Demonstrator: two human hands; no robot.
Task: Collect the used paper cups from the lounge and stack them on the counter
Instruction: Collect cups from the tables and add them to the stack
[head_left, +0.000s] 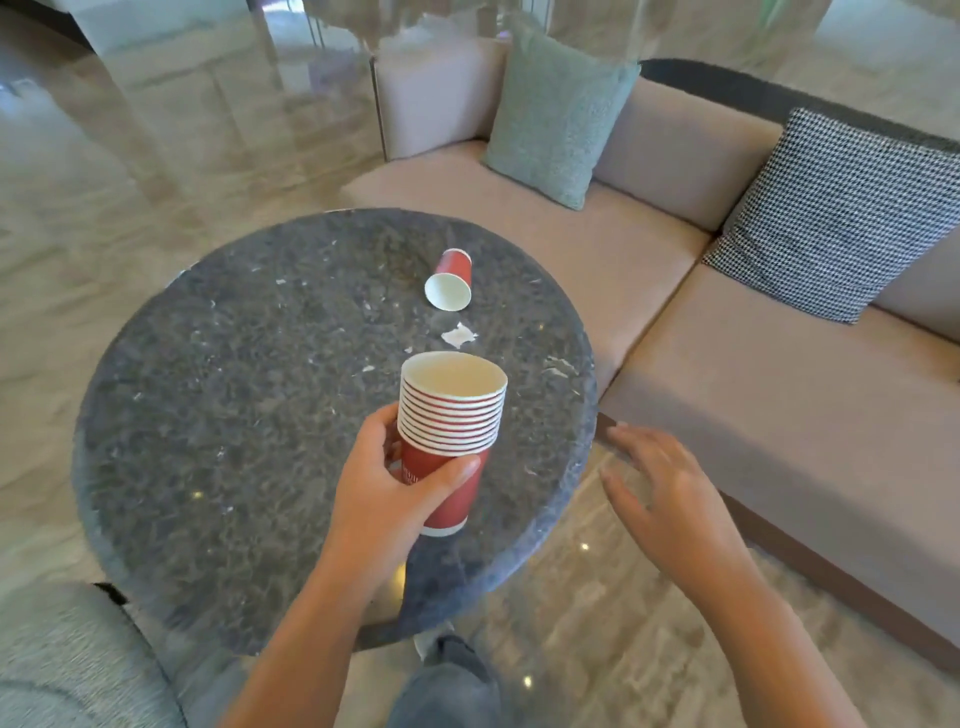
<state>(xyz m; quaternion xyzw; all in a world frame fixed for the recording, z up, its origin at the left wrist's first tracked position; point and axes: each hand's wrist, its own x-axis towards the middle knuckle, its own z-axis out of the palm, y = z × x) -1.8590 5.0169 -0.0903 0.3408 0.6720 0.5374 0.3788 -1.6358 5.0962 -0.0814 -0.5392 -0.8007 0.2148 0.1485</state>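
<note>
Gripping a nested stack of red cups (451, 415) in the left hand (384, 483) at lower centre, thumb across the front, above the round table (234, 389). Holding the right hand (660, 488) spread wide at lower right, off the table's edge. Mid-frame on the tabletop, a lone cup (450, 283) on its side.

head view, forward-down, close over table (218, 395)
</note>
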